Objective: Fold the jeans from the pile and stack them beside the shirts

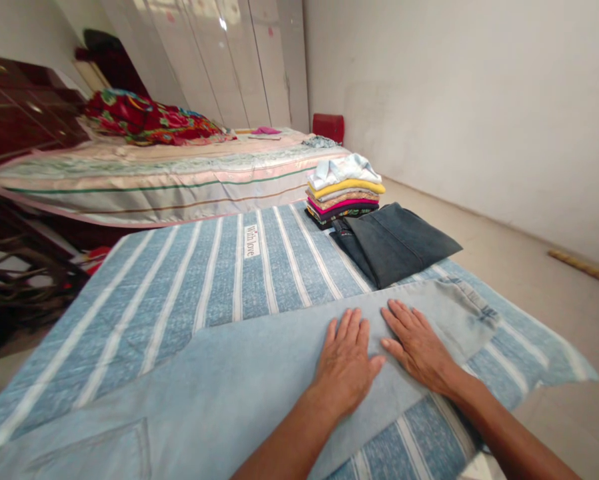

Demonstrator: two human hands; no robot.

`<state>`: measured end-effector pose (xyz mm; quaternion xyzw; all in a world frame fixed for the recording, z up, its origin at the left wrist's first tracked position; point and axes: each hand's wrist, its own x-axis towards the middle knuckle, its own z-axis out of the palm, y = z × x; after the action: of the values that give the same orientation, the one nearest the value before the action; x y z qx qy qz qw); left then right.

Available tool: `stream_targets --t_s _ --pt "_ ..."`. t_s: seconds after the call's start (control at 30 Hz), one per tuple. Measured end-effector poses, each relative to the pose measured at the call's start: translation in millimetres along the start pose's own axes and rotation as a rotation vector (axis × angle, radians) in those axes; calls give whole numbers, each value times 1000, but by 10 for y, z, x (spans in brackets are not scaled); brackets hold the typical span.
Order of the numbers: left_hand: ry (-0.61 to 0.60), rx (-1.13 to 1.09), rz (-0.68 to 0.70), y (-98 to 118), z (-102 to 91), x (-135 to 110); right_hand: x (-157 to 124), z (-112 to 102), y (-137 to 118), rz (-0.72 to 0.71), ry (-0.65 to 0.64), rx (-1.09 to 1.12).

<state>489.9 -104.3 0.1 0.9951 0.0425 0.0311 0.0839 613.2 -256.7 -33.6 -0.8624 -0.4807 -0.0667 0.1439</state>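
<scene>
A pair of light blue jeans lies stretched across the table, one leg over the other, with a back pocket at the lower left and the leg hem toward the right. My left hand rests flat on the denim of the leg, fingers stretched out. Beside it, my right hand also presses flat on the leg, closer to the hem, fingers slightly spread. Neither hand grips anything. Just beyond the hem lies a folded pair of dark jeans.
A striped blue cloth covers the table. Behind the dark jeans stands a stack of folded clothes. Farther back is a bed with a red floral blanket. A wardrobe and a red chair stand beyond.
</scene>
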Motion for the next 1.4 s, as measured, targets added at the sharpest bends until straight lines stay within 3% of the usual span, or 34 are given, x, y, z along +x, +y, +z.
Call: stream_targets --t_s 0.13,0.37,0.47,0.6,0.73,0.87,0.93,1.0,1.07,1.17,1.3,1.4 --pt "14 -13 15 -28 103 9 -43 -64 100 29 69 75" --pt "-20 -34 -9 -24 91 6 -120 -9 113 25 72 -116" --pt "-34 -65 -16 69 62 94 -118 -1 138 -2 44 -126" --pt "-39 -134 78 210 44 272 -114 -3 194 0 19 -93" --pt "-42 -160 119 239 105 356 -131 -24 216 -10 19 -1" --pt "-16 -137 137 203 168 339 -129 -114 347 11 156 87" --pt "-22 -122 134 195 183 333 -93 -194 518 61 282 19" --pt "-30 -115 131 195 188 334 -25 -292 737 145 322 -129" --pt "-36 -119 126 199 182 338 76 -396 942 211 238 -253" --pt "-65 -131 126 203 154 339 288 -527 1097 161 66 -245" --pt "-79 -126 128 211 115 332 624 -586 993 24 -175 -121" --pt "-63 -125 119 219 107 324 838 -555 859 -22 -265 -75"
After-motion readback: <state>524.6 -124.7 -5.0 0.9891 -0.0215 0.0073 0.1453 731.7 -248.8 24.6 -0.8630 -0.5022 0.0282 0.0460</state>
